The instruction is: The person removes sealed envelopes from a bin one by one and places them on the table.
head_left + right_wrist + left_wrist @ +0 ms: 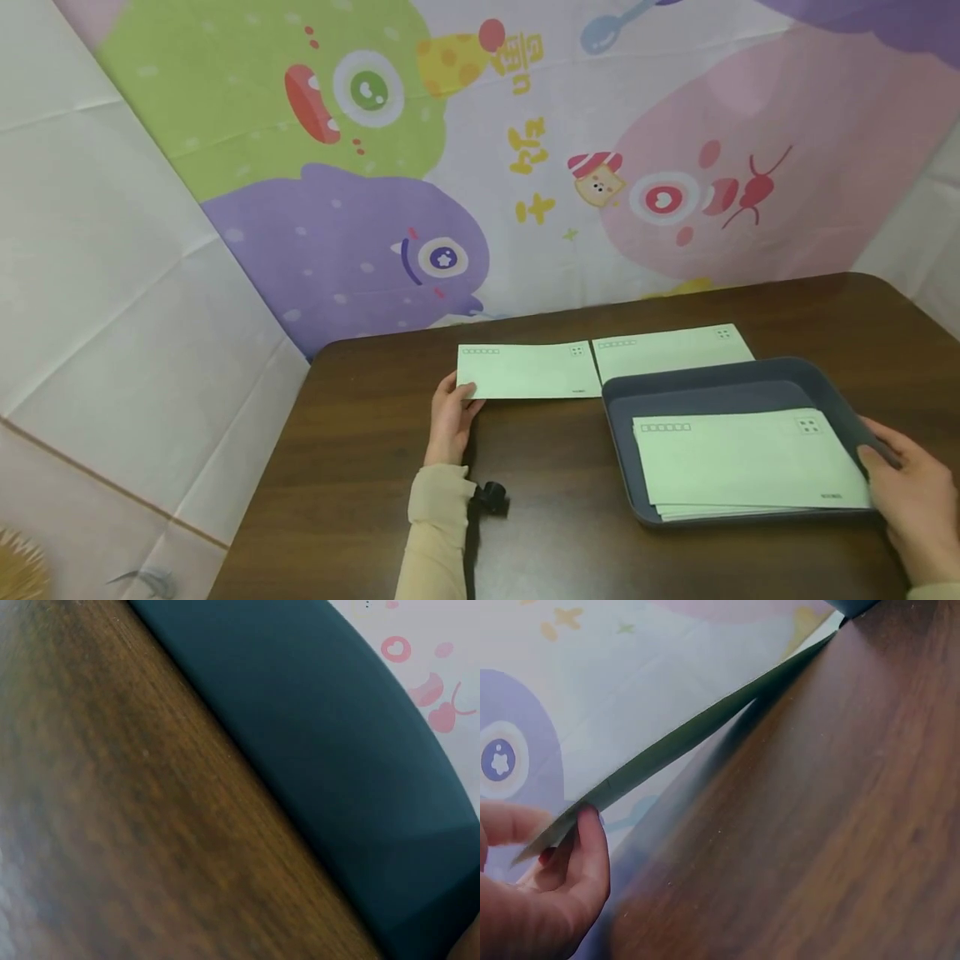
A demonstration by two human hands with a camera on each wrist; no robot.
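Note:
My left hand [450,421] pinches the left end of a pale green envelope [528,371], thumb on top and fingers beneath. In the left wrist view, that end of the envelope [652,765] is raised off the table, and its far end slopes down. A second pale green envelope [671,350] lies just to its right, partly hidden behind a dark grey tray [705,379]. Several similar envelopes [750,462] are stacked in the tray. With thumb over the rim, my right hand [911,492] grips the tray's right side. Only the tray's outer wall [300,742] and a fingertip show in the right wrist view.
Everything stands on a dark brown wooden table [337,500] with rounded back corners. Behind it hangs a cloth [555,275] printed with cartoon figures. White panels [135,275] stand to the left. A small black device [491,497] sits at the left wrist.

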